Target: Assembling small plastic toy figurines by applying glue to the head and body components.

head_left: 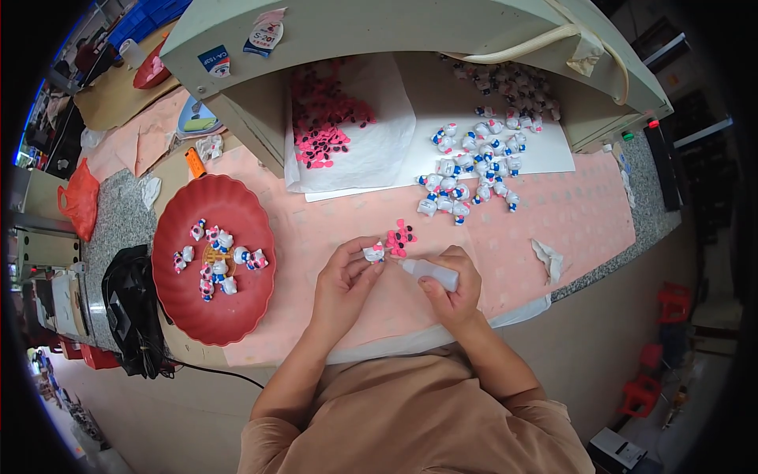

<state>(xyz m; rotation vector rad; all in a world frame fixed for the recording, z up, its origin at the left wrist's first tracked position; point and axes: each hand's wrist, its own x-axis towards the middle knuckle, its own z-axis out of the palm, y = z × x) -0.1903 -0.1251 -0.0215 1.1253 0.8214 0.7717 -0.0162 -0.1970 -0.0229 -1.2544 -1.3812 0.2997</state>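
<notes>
Between the thumb and fingers of my left hand [345, 278] is a small white figurine [374, 253] with pink and blue parts. My right hand [460, 288] grips a white squeeze bottle [437, 274], its narrow tip pointing left toward the figurine. Whether tip and figurine touch, I cannot tell. Just beyond my hands lies a little pile of pink and black pieces [401, 237]. To the left, a red scalloped bowl [175, 304] holds several figurines with pink and dark pieces on them. Farther off, many white and blue figurines [482, 162] are clustered on white paper.
A grey-green box-like housing [260, 87] arches over the back of the table. Under it, many pink and black pieces [324, 146] lie on white sheeting. An orange-handled tool [194, 163] is behind the bowl. Crumpled tissue [547, 261] rests at right, a black bag [130, 312] at left.
</notes>
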